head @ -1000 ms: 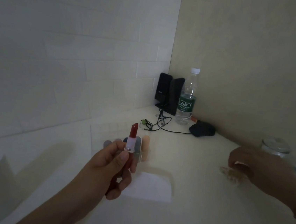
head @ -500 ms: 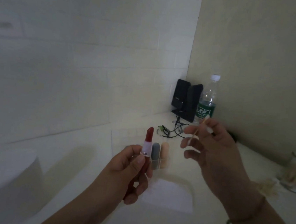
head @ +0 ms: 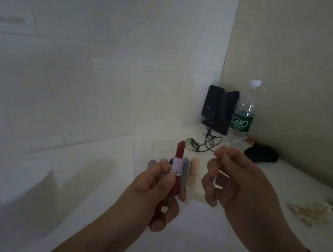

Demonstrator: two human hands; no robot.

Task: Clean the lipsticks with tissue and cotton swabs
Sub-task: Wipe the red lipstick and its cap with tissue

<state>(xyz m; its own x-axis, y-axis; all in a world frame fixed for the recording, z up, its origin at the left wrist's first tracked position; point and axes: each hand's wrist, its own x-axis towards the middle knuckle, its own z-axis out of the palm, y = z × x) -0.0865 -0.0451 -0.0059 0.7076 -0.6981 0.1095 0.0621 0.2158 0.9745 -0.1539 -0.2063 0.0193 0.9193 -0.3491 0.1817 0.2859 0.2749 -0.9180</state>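
lipstick and swab in hand, over worktop

left hand [head: 156, 188] grips red lipstick [head: 178, 169] upright, bullet extended. right hand [head: 243, 187] pinches cotton swab [head: 220, 166] just beside it, apart. behind: clear organiser [head: 185, 169], water bottle [head: 244, 113], black speakers [head: 219, 110], white worktop [head: 279, 178]; paper roll [head: 38, 182] at left.

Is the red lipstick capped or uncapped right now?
Uncapped. The red lipstick stands upright in the left hand, its slanted red tip bare above the pale collar; no cap is on it.
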